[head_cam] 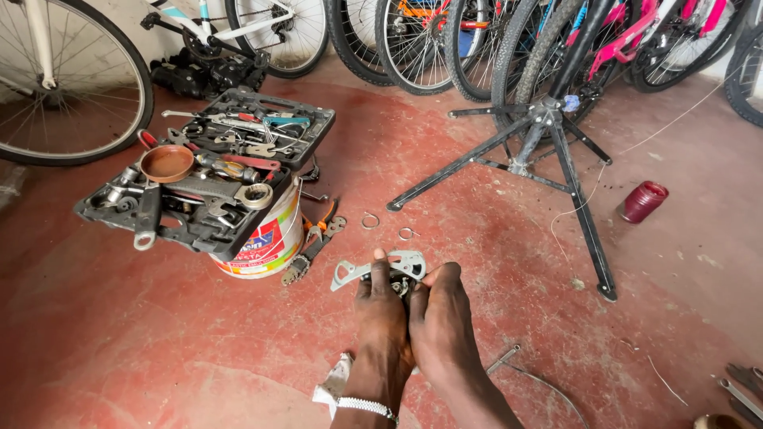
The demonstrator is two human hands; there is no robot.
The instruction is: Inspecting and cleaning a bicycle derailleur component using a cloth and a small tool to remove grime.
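Worn red concrete floor carrying a paint bucket, black repair stand, maroon can and two metal rings.

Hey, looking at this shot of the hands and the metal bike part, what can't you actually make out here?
Head view only:
- Lower part of the silver derailleur part: covered by the left hand and right hand.
- White cloth: mostly hidden under the left wrist.
- Paint bucket: top hidden by the black tool tray.
- Tools at lower right: cut off by the frame edge.
- Bicycles: tops cut off.
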